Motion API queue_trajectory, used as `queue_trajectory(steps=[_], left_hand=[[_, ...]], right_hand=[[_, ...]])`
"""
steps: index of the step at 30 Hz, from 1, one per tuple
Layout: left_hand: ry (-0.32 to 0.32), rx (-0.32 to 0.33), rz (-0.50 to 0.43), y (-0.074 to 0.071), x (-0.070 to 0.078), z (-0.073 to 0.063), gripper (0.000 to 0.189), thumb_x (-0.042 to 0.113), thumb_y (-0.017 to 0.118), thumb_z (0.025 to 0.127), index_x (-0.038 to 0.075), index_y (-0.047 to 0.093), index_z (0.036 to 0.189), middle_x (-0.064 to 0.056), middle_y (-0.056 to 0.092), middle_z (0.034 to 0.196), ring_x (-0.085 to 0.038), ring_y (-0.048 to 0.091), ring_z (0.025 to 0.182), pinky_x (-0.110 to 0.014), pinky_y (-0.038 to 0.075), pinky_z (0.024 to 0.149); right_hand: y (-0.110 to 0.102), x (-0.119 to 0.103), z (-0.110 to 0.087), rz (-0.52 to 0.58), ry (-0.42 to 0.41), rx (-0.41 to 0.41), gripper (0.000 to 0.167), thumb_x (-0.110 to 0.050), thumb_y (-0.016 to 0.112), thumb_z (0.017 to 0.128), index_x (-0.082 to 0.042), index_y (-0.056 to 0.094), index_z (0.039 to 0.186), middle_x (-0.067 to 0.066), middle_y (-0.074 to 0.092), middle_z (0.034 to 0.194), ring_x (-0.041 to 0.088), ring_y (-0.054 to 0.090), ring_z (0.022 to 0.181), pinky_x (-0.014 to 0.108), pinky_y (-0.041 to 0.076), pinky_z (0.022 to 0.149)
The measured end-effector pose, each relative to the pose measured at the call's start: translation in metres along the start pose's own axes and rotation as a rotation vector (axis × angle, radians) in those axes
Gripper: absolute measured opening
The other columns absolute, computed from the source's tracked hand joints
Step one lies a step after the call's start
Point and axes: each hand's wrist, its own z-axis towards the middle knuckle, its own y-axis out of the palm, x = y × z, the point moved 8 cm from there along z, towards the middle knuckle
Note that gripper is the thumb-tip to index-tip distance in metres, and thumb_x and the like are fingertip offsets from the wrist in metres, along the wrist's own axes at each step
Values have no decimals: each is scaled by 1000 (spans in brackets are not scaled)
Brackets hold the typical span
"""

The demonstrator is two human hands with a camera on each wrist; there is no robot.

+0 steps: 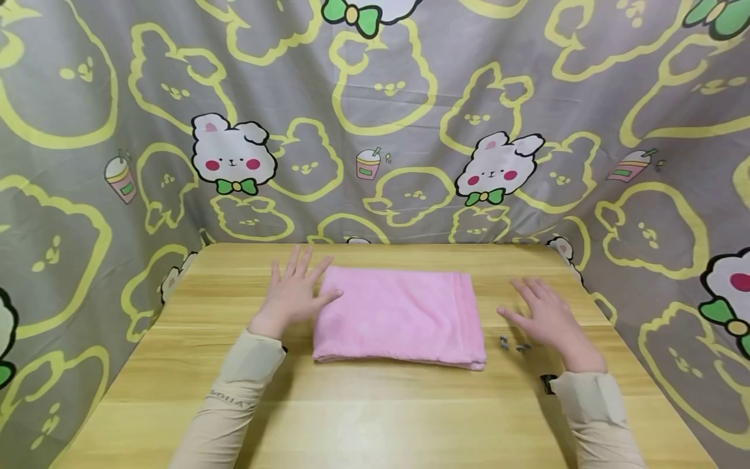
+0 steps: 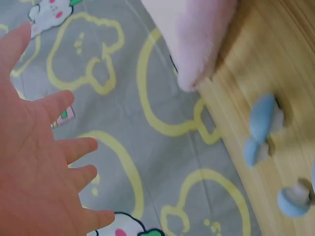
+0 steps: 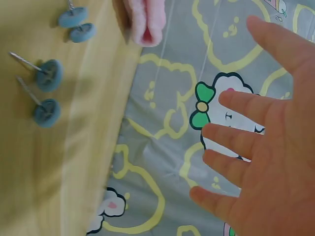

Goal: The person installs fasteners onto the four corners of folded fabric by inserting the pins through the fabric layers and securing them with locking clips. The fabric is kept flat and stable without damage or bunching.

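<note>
A folded pink fleecy cloth (image 1: 392, 319) lies flat on the wooden table. My left hand (image 1: 293, 293) is at its left edge with fingers spread and straight, the thumb overlapping the cloth in the head view. My right hand (image 1: 547, 316), also spread and holding nothing, is to the right of the cloth. Below its palm lie several twist pins (image 3: 48, 75) with round blue heads and spiral metal shanks, loose on the tabletop. From the left wrist, blue pin heads (image 2: 262, 118) and a corner of the pink cloth (image 2: 199, 59) show beyond the left hand.
The table (image 1: 363, 417) has a light wood grain. A grey curtain (image 1: 398, 98) with yellow outlined animals and white rabbits hangs behind it and along both sides. Dark bits of a wrist strap (image 1: 548, 384) show at the right cuff.
</note>
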Motion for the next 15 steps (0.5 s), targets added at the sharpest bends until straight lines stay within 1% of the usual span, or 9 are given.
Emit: queue_trajectory(steps=[3,6,10,15], left_hand=[[27,-9,1,3,11,2,80,75,41,88,35,21,155,-11,2,165,-32,-12,152,-68,-10,114],[62,-4,4,6,24,2,79,73,42,89,34,23,154,-11,5,165,-33,-9,152,-68,-7,115],[131,18,-2,13,44,0,77,72,43,89,32,27,154,-11,9,165,-34,0,152,-67,0,117],[231,20,13,23,74,-3,77,71,45,89,32,28,153,-10,17,164,-33,9,152,-64,7,118]], right_hand=[[-1,-3,-3,-1,-38,56,75,-51,57,93,-2,38,147,31,37,147,53,32,134,74,25,103],[-1,-3,-7,15,-64,83,66,-43,60,94,0,44,142,31,46,140,52,40,128,71,31,102],[2,-3,-10,34,-81,89,54,-33,64,93,1,53,134,30,55,132,51,49,122,65,38,101],[8,-6,-10,14,-118,77,40,-19,68,89,0,62,124,28,64,119,48,59,111,60,45,95]])
